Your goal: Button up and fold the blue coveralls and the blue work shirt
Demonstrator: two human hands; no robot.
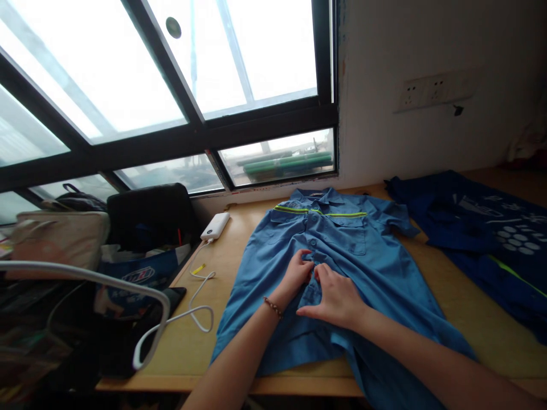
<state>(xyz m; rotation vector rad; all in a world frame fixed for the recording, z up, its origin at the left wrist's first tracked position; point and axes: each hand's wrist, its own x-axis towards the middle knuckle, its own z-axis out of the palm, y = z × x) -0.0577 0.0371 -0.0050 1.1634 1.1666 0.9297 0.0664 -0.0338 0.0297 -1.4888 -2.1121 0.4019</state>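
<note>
A blue short-sleeved work shirt (273,250) with yellow-green stripes across the chest lies front up, its collar toward the wall. My left hand (298,270) is closed on the left edge of its button front, below a visible button. Close beside it, my right hand (337,296) pinches the front with its fingertips while its thumb sticks out apart. The cloth is gathered between the two hands, and what exactly the fingertips press is hidden. Part of the shirt's lower right side hangs over the front edge of the table.
The wooden table (179,356) stands under a window. A white power bank (215,226) with a white cable (211,310) lies at the left. On the right is a dark blue garment (482,228). Bags and a black chair back (151,210) stand left of the table.
</note>
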